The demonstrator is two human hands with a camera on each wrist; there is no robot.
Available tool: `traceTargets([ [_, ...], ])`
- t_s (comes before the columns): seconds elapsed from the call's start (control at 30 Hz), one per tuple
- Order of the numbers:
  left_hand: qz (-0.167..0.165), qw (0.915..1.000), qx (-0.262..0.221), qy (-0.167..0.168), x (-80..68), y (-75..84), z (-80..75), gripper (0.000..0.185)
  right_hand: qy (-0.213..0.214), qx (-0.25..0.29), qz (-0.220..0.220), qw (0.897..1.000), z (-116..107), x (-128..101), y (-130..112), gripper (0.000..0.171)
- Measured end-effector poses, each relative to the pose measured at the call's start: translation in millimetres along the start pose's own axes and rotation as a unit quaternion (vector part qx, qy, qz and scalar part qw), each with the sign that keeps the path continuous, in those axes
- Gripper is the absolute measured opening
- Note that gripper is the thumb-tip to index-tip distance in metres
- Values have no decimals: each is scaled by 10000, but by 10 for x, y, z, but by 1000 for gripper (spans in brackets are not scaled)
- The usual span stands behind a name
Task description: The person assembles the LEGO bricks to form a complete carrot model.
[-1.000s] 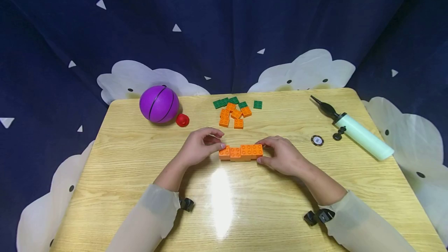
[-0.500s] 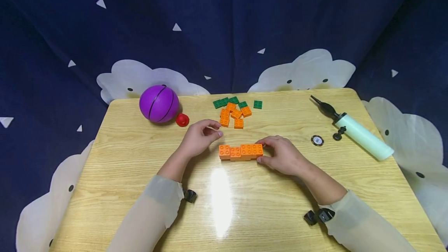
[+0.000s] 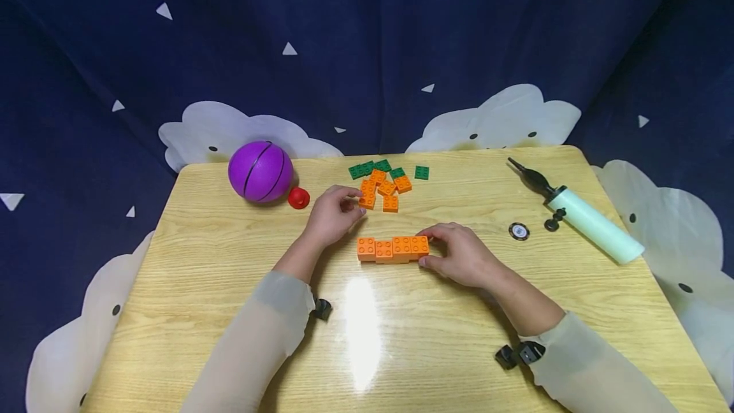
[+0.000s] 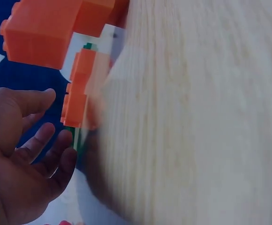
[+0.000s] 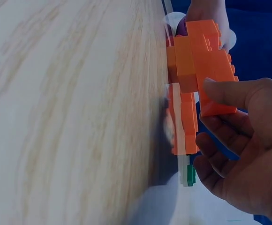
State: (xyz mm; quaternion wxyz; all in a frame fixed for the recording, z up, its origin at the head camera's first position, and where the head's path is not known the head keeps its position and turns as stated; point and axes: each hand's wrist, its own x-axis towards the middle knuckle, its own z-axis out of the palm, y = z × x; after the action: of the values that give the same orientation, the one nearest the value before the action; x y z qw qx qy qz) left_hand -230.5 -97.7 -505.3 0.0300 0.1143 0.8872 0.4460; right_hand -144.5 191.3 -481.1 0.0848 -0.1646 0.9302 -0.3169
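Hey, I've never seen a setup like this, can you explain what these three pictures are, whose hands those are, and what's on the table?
There is no machine here: a person with three worn cameras works at a pale wooden table. The wide picture comes from a head camera looking down; the two close, sideways pictures come from cameras on each wrist.

The right hand grips one end of a row of joined orange plastic building bricks. The left hand, holding nothing, has its fingers at a loose pile of orange bricks with flat green bricks behind it.

Also on the table: a purple ball with black seams, a small red cap, a pale green hand pump with a black nozzle and a small round black disc.
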Motion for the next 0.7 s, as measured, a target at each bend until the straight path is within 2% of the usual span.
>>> traceTargets([
  [0.17, 110, 9989, 458, -1, 69, -44, 49, 35, 11, 45, -59, 10000, 1, 3, -9, 47],
  [0.37, 20, 9950, 996, 4, 107, -36, 72, 33, 13, 0, -113, 9999, -5, 5, -5, 47],
  [0.57, -174, 9941, 1070, -11, 113, 2, 81, 24, 15, 7, -140, 9999, -5, 7, 3, 46],
  [0.7, -173, 9940, 1083, -11, 106, -1, 86, 16, 20, 10, -143, 9999, -7, 6, 7, 46],
])
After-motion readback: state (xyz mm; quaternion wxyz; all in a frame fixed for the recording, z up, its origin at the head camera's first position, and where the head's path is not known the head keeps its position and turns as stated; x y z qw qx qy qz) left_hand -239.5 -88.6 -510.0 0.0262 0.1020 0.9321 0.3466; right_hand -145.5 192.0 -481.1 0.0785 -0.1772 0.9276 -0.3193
